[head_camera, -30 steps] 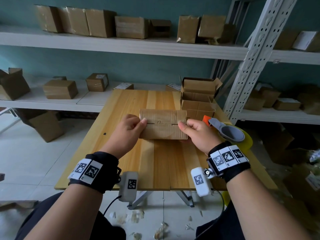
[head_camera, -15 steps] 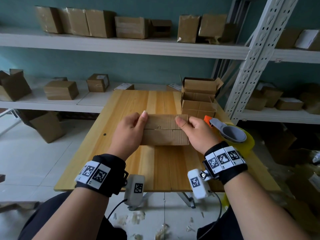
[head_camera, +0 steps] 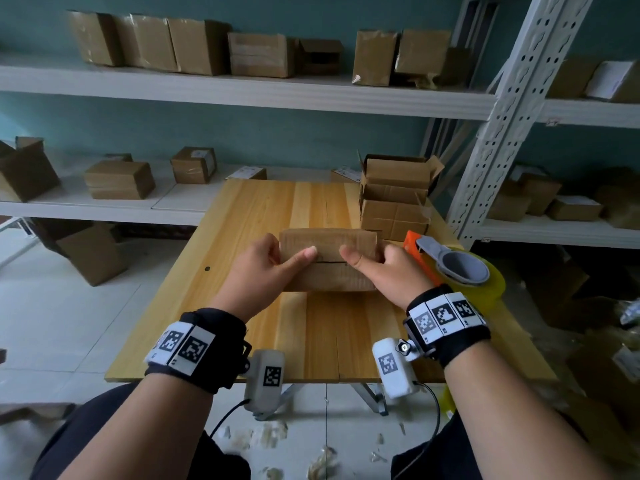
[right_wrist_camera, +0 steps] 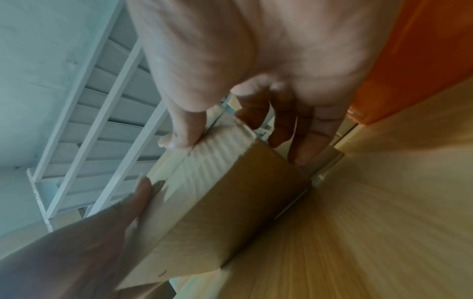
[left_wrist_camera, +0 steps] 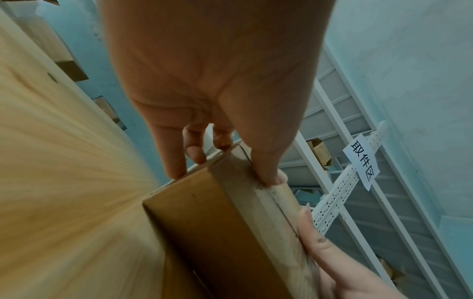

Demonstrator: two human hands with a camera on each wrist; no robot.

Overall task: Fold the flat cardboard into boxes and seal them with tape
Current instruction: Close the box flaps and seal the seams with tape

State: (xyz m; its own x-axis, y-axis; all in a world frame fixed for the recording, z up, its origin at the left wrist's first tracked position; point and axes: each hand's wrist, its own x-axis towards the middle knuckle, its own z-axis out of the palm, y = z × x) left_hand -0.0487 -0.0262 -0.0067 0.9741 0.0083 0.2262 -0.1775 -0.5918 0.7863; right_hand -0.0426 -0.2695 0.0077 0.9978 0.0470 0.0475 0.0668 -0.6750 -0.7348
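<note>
Box [head_camera: 329, 263] sits at the table's [head_camera: 242, 237] centre, held from both ends, its two top flaps folded shut with a dark seam running between them; left hand [head_camera: 263, 268] grips the end at nine o'clock, thumb laid flat along the top by the seam, fingers wrapped round the far side; right hand [head_camera: 384, 271] clamps the end at three o'clock in the same way, thumb on top, fingers behind; both thumb tips point toward each other, near but apart; in the left wrist view the thumb [left_wrist_camera: 268, 161] presses the flap edge while the fingers [left_wrist_camera: 176, 157] curl over the box's far edge; tape dispenser [head_camera: 460, 268], orange with a grey handle and a yellowish roll, lies at three o'clock, just beside the right hand; stack of boxes [head_camera: 394, 199] stands at one o'clock, the topmost open; shelves [head_camera: 242, 91] beyond the table at twelve o'clock carry more cartons.
</note>
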